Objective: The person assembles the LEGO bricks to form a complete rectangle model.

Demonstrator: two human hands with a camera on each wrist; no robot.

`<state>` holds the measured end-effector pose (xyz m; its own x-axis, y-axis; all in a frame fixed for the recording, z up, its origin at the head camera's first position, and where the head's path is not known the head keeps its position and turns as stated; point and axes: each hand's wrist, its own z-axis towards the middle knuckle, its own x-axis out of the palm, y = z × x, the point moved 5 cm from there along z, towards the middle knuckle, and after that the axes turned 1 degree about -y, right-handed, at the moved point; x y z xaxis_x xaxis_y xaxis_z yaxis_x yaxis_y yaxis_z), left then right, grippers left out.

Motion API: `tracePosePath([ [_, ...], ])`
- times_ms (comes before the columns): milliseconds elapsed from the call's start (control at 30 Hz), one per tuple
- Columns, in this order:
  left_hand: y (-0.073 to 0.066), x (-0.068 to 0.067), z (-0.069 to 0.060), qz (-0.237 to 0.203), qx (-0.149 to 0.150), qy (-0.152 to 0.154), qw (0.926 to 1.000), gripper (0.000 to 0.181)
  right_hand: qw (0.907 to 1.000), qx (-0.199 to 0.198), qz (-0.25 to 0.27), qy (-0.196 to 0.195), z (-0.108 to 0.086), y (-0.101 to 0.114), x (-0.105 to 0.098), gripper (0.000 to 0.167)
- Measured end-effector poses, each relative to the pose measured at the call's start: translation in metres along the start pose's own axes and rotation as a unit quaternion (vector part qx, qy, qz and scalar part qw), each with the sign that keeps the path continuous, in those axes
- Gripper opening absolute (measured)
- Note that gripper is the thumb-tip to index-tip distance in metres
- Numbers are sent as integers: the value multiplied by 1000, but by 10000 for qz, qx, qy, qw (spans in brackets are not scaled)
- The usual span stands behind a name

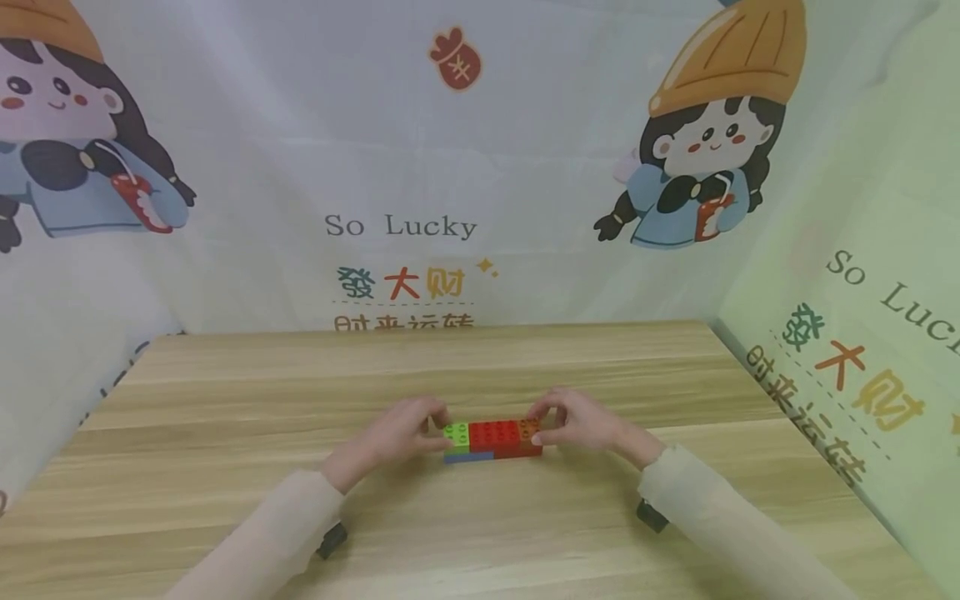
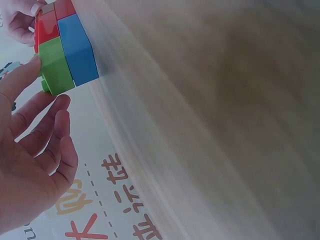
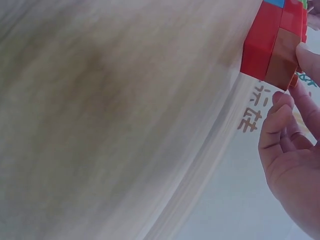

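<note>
A two-layer row of toy building bricks lies on the wooden table in the head view. On its top layer are a green brick (image 1: pixel 457 446) at the left end, a red brick (image 1: pixel 495 433) in the middle and a brown brick (image 3: pixel 282 60) at the right end. Below them sit a blue brick (image 2: pixel 79 50) on the left and another red brick (image 3: pixel 261 42) on the right. My left hand (image 1: pixel 405 429) pinches the green brick between thumb and index finger. With thumb and forefinger, my right hand (image 1: pixel 583 423) pinches the brown brick; its other fingers curl loosely beside it.
The wooden tabletop (image 1: pixel 480 533) extends around the bricks to a straight back edge. Behind it and along the sides hangs a pale printed cloth (image 1: pixel 525 167) with cartoon figures and lettering. Dark wrist-worn devices (image 1: pixel 332 540) sit under both sleeves.
</note>
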<state>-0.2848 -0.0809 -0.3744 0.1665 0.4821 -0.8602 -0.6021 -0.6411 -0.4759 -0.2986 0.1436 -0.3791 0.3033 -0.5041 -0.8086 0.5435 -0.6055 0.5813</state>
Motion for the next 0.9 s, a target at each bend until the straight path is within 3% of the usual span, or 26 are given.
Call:
tracePosePath([
  [300,0,1,-3,53,-96,168,9998,21,9996,-266,1,12,0,4,0,32],
  [567,2,2,-5,128,73,229,9996,26,9996,-265,-66,49,0,4,2,35],
  [733,3,2,-6,-134,124,217,9996,26,9998,-159,-12,79,0,4,2,34],
  [900,7,1,-5,-504,-7,224,9985,26,9999,-17,135,85,3,2,1,32],
])
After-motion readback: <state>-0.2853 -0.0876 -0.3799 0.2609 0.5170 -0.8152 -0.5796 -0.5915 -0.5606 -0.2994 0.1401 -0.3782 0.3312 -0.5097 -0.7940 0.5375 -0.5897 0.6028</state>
